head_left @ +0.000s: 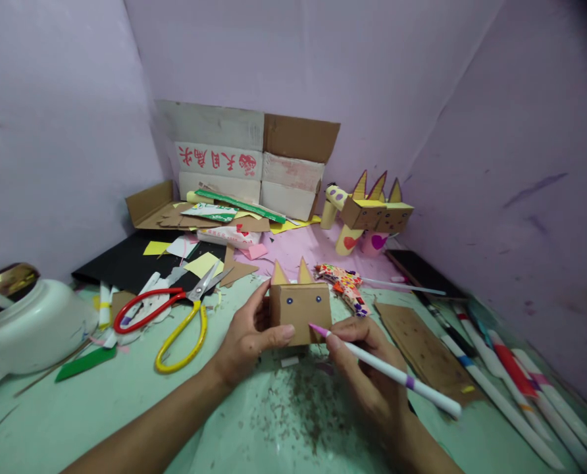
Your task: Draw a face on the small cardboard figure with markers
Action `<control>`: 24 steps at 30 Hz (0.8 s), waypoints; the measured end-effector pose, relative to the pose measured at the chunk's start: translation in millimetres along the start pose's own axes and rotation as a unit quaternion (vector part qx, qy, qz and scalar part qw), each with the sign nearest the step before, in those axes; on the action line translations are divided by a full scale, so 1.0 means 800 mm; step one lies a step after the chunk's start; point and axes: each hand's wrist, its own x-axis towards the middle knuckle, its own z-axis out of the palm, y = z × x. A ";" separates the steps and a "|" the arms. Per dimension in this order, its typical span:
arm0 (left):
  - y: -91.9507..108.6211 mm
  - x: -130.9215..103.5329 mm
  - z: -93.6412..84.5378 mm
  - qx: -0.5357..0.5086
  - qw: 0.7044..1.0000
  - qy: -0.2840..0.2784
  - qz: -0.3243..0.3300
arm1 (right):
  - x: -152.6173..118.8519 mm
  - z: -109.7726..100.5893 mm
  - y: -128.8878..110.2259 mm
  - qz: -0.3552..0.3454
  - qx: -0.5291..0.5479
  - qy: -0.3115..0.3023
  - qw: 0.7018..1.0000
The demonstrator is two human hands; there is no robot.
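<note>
A small brown cardboard box [301, 313] faces me, with two dark blue eyes drawn on its front and two pointed ears on top. My left hand [254, 332] grips its left side, thumb across the lower front. In my right hand [372, 362] is a white marker pen [392, 370] with a purple band, held like a pencil. Its pink-purple tip is at the box front, below the eyes; I cannot tell whether it touches. Scissors [185, 309] with red and yellow handles lie left of the box, blades apart. Behind my right hand lies a flower-patterned glue gun [343, 283].
Similar box-headed figures [372, 214] stand at the back right. Several markers [515, 382] and a cardboard strip [426, 349] lie to the right. A white pot-like vessel [37, 322] stands at left. Paper scraps and an opened carton [219, 155] fill the back; dark crumbs dot the green table [244, 421].
</note>
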 end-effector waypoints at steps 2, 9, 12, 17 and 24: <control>-0.001 0.000 0.000 0.001 1.000 0.002 -0.001 | 0.001 -0.001 -0.001 -0.012 0.003 0.004 1.000; 0.000 0.001 0.000 0.003 1.000 -0.001 0.005 | 0.002 -0.002 -0.001 -0.036 -0.012 -0.001 0.999; 0.001 0.001 0.001 0.006 1.000 0.007 -0.002 | 0.002 -0.002 -0.004 -0.040 -0.002 -0.010 0.999; 0.001 0.001 0.001 0.003 1.000 0.005 -0.001 | 0.001 0.000 -0.005 -0.029 -0.009 -0.002 1.000; 0.001 0.001 0.000 0.001 1.000 -0.007 0.009 | -0.002 0.002 -0.002 -0.048 -0.004 0.001 0.999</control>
